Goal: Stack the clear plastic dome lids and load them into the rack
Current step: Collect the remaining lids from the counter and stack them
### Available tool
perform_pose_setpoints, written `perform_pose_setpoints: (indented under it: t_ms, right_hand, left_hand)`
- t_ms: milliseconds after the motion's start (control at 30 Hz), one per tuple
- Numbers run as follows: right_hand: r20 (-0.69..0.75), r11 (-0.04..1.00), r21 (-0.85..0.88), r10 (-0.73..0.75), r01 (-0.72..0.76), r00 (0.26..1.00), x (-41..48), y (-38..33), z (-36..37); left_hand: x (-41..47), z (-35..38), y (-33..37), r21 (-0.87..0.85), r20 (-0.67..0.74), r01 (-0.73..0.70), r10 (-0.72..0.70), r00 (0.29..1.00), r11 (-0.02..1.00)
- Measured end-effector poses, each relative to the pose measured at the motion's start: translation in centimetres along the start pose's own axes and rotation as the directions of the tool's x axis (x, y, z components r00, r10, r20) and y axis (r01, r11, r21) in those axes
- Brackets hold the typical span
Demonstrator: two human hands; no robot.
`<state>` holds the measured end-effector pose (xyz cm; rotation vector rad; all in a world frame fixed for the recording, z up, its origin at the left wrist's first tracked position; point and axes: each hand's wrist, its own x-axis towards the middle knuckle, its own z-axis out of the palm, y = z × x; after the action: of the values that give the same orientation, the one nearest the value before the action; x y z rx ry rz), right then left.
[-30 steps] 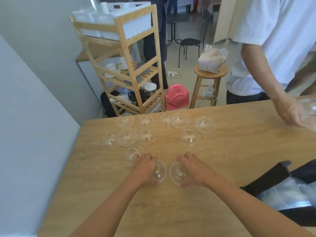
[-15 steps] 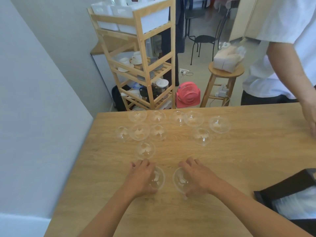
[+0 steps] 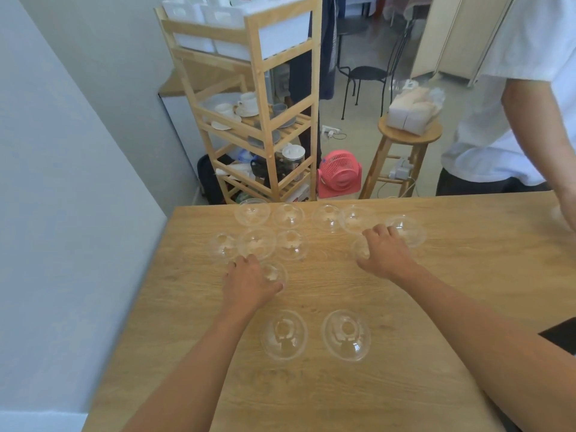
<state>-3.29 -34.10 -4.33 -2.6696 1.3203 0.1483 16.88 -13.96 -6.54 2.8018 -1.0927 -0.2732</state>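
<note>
Since half a second ago both your hands have left the two near lids [image 3: 314, 335] and reached forward. Left hand [image 3: 249, 283] lies palm down over a single dome lid [image 3: 274, 273]; right hand [image 3: 385, 252] covers another lid [image 3: 360, 248]. Whether either hand's fingers have closed: cannot tell. The remaining lids [image 3: 288, 215] sit scattered across the far tabletop [image 3: 467, 275]. Risk: thin lids may skid or crumple if pressed flat. Forearms extended, wrists low.
</note>
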Motion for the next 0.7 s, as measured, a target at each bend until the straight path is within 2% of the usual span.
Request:
perform_pose_setpoints:
  t_ms: [133, 267, 500, 600, 700]
  right_hand:
    - [0.123, 0.998, -0.059, 0.030, -0.023, 0.992, 0.3, 0.1, 0.7]
    - [0.144, 0.999, -0.054, 0.005, 0.002, 0.990, 0.1, 0.0, 0.8]
    - [0.210, 0.990, 0.111, -0.105, 0.083, 0.972, -0.4, 0.0, 1.4]
    - [0.266, 0.985, 0.138, -0.141, 0.107, 0.954, -0.6, -0.1, 2.2]
    - [0.252, 0.980, 0.138, -0.174, 0.142, 0.952, -0.9, -0.4, 3.2]
  left_hand:
    - [0.3, 0.5, 0.1, 0.078, 0.022, -0.006, 0.004, 1.000, 0.997]
    - [0.2, 0.5, 0.2, 0.102, 0.020, -0.032, 0.030, 0.999, 0.994]
    - [-0.7, 1.4, 0.5, 0.071, -0.064, -0.087, 0.092, 0.994, 0.994]
    - [-0.4, 1.8, 1.1, 0.065, -0.061, -0.119, 0.123, 0.991, 0.991]
    - [-0.3, 2.1, 1.8, 0.075, -0.032, -0.142, 0.144, 0.989, 0.987]
